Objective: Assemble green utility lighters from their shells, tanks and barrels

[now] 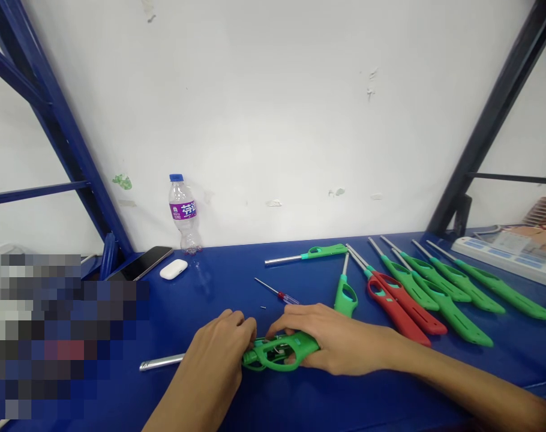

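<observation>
A green gas lighter (282, 353) lies low over the front of the blue table, its metal tube pointing left. Its casing looks partly opened, with inner parts showing near the trigger ring. My left hand (225, 339) is closed round the neck, where the tube meets the body. My right hand (331, 339) grips the handle end, thumb and fingers on both sides of it. Just beyond the hands lie a screwdriver (277, 293) with a clear and red handle and a tiny metal piece (263, 308), perhaps a screw.
Several green lighters (457, 282) and red lighters (399, 306) lie at right, one more green lighter (324, 252) at the back. A plastic bottle (183, 216), white earphone case (173, 269) and phone (142, 263) stand or lie back left. A power strip (511, 261) is far right.
</observation>
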Motion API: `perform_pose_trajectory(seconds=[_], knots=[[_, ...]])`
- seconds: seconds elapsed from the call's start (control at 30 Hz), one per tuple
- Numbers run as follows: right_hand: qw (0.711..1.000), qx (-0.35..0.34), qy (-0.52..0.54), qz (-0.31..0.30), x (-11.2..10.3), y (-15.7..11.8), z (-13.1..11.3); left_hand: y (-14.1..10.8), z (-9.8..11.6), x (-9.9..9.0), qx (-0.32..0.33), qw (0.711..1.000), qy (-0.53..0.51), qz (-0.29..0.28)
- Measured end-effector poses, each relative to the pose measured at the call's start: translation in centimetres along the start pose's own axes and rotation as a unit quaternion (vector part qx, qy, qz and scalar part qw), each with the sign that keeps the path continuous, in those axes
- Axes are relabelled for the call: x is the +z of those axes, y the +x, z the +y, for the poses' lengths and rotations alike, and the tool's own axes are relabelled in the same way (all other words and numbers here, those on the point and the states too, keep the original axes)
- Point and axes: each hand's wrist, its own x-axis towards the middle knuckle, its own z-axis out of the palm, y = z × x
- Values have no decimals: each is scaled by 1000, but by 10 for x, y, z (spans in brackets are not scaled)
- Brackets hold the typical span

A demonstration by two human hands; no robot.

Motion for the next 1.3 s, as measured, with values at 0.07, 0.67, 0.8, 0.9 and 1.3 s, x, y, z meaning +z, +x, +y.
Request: perform_pose_trajectory(seconds=[0.07,0.67,0.8,0.9,1.3], knots=[[1000,-4,0,1,0,0,1,-1,1,-1,2,1000,5,6],[1000,-6,10,-6,7,-5,7,-15,8,-9,25,999,-16,18],[1000,12,22,-8,10,-8,12,-21,12,-14,16,1000,-14,18],[1000,7,7,-4,11,-8,13,-21,12,-14,20,1000,-13,20],[999,16,-34,-12,10,-5,4,-16,7,-7,37,999,-2,27]])
